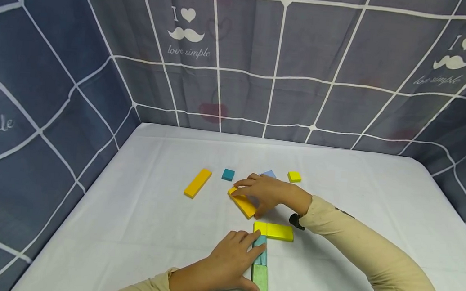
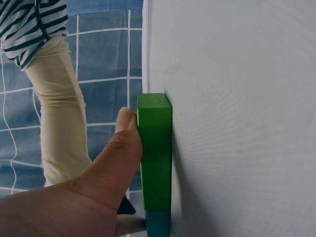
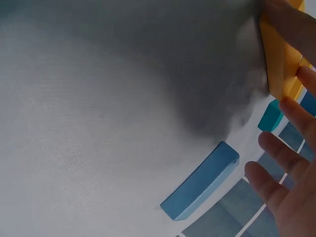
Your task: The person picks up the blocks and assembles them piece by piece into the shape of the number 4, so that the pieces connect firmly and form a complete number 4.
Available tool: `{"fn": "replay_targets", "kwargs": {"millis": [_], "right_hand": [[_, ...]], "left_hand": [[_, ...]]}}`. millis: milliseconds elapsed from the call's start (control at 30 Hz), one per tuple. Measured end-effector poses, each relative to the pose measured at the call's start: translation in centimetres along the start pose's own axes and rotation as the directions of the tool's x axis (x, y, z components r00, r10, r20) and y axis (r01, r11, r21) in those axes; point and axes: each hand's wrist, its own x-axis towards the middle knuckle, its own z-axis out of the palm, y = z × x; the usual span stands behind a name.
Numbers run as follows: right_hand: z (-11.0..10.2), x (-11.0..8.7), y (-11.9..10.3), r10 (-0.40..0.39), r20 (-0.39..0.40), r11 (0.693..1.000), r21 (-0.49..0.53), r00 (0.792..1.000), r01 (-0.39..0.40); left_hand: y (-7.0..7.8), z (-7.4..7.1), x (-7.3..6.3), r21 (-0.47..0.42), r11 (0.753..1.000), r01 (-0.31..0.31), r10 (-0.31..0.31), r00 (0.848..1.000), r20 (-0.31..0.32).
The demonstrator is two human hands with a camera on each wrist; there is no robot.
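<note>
My right hand (image 1: 268,193) pinches an orange rectangular block (image 1: 243,205) between thumb and fingers, and the block slants on the white table. In the right wrist view the thumb and fingertips are at the edges of this orange block (image 3: 276,54). My left hand (image 1: 226,262) lies over a line of blocks, its thumb on a green block (image 1: 259,280) and its fingers at a teal block (image 1: 262,255). Past the teal block a small yellow block (image 1: 259,227) joins a longer yellow block (image 1: 280,232) that points right. The green block (image 2: 155,153) shows from the side in the left wrist view.
Another orange block (image 1: 198,183) lies left of the right hand. Behind the hand are a small teal block (image 1: 228,175), a partly hidden blue block (image 1: 270,173) and a small yellow block (image 1: 294,177). A grey checked curtain (image 1: 244,96) hangs beyond the white tabletop (image 1: 149,234).
</note>
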Motion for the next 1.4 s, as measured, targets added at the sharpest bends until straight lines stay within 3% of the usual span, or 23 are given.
{"fn": "replay_targets", "kwargs": {"millis": [667, 833, 1133, 1400], "right_hand": [[1.1, -2.0, 1.3, 0.129, -0.095, 0.981, 0.161, 0.987, -0.112], [1.4, -3.2, 1.6, 0.179, -0.152, 0.970, 0.194, 0.972, -0.148], [1.6, -5.4, 1.7, 0.206, -0.275, 0.946, 0.303, 0.939, -0.119], [2.5, -5.6, 1.6, 0.227, -0.222, 0.928, 0.344, 0.948, -0.142]], "left_hand": [[0.0, 0.0, -0.1, 0.012, 1.000, -0.020, 0.021, 0.999, -0.047], [0.0, 0.0, -0.2, 0.011, 1.000, -0.025, 0.026, 0.998, -0.055], [-0.1, -0.1, -0.1, 0.002, 1.000, -0.012, 0.012, 1.000, -0.029], [0.0, -0.2, 0.1, -0.013, 1.000, -0.003, 0.003, 1.000, 0.000]]}}
